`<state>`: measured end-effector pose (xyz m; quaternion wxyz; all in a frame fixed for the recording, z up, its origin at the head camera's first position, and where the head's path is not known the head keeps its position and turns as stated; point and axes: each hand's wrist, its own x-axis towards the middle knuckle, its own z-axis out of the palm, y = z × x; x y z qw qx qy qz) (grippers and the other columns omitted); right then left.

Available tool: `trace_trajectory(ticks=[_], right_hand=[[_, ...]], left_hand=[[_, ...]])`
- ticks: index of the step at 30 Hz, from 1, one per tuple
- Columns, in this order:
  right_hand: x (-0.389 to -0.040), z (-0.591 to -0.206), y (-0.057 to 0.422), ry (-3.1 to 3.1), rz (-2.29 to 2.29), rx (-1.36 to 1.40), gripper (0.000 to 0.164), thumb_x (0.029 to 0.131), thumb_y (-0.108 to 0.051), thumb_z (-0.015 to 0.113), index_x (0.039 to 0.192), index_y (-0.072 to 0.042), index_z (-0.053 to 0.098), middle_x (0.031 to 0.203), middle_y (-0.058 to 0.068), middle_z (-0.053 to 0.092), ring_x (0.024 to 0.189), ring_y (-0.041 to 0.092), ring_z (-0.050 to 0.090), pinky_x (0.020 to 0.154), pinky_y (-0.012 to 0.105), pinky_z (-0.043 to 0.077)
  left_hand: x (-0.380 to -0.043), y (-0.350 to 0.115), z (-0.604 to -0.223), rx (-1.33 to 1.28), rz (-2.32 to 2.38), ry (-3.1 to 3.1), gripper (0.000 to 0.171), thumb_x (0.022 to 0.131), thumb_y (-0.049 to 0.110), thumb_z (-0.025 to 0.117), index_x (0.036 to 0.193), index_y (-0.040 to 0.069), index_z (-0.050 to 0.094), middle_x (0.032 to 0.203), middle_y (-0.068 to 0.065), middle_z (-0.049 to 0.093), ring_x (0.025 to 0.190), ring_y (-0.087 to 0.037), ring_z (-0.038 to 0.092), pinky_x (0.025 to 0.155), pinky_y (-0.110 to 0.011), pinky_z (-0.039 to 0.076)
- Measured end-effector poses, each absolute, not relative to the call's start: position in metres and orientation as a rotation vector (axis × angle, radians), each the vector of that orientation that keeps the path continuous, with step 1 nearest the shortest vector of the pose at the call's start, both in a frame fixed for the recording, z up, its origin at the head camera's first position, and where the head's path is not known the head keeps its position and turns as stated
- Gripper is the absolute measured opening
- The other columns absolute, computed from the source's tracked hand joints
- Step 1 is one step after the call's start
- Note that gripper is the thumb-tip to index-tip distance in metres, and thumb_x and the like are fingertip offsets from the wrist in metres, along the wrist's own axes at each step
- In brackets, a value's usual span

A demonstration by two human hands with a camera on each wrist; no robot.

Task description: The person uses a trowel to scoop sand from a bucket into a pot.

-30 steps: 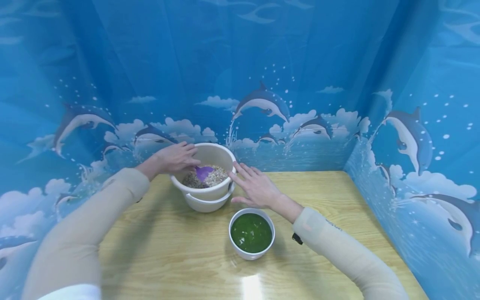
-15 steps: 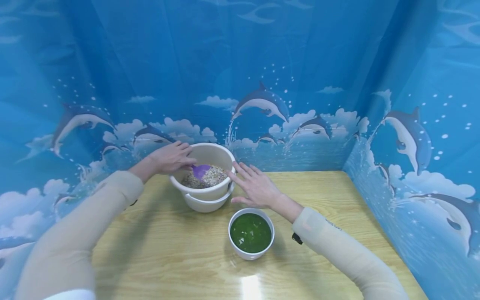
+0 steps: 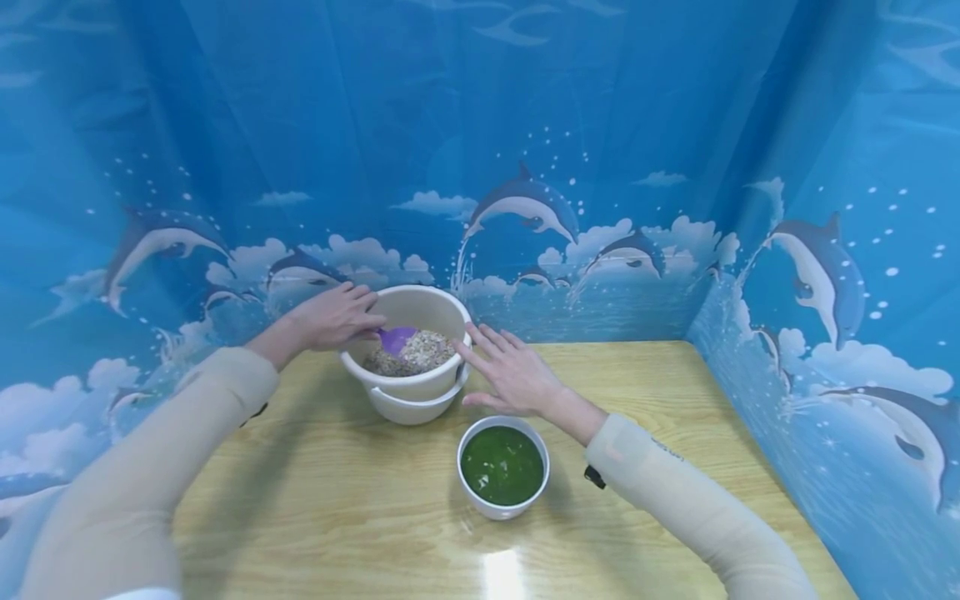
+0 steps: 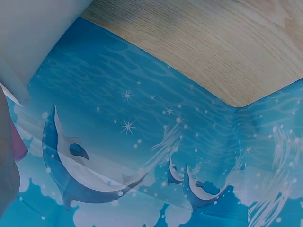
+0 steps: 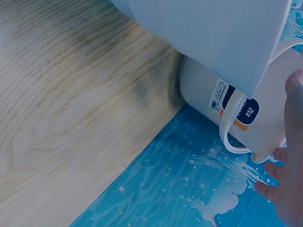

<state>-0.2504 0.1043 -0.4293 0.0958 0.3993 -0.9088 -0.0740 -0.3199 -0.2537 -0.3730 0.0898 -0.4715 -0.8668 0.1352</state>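
Observation:
Over the left rim of a white bucket my left hand grips the handle of a purple scoop. The scoop's bowl lies over a mass of loose, mixed brown and pale grains; their exact kind is unclear. In the left wrist view only an edge of that hand and the purple handle end show. My right hand has its fingers spread, the tips at the bucket's right rim. The right wrist view shows the bucket's labelled side beside those fingers.
A small white tub of dark green liquid stands in front of the bucket, below my right hand. The wood-grain table ends at blue dolphin-print curtains at the back and sides. The bucket's white carrying handle hangs down.
My left hand has drawn back a little to the left, and the purple scoop has shifted left and slightly up across the grains. The right hand, bucket and tub stay put.

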Motion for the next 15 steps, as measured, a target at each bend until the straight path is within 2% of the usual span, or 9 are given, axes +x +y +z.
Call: trace_trajectory(ticks=[6,15], right_hand=[[-0.2499,-0.4287,0.1040,-2.692,-0.228,1.184,0.094,0.100,-0.076,0.043,0.170,-0.020,0.015,0.177,0.018,0.013,0.161,0.038,0.029,0.128,0.055,0.033],[-0.2501,-0.4285,0.1047,-2.682,-0.208,1.189,0.093,0.100,-0.075,0.044,0.170,-0.019,0.019,0.177,0.018,0.016,0.161,0.039,0.030,0.128,0.055,0.033]], left_hand=[[-0.3156,-0.2580,-0.3726,-1.377,0.375,-2.588,0.017,0.105,0.038,0.061,0.103,0.022,0.063,0.095,-0.005,0.055,0.091,-0.023,0.050,0.083,-0.041,0.047],[-0.3116,-0.2608,-0.3746,-1.337,0.364,-2.592,0.020,0.106,0.040,0.061,0.106,0.021,0.065,0.096,-0.006,0.056,0.093,-0.024,0.053,0.087,-0.044,0.049]])
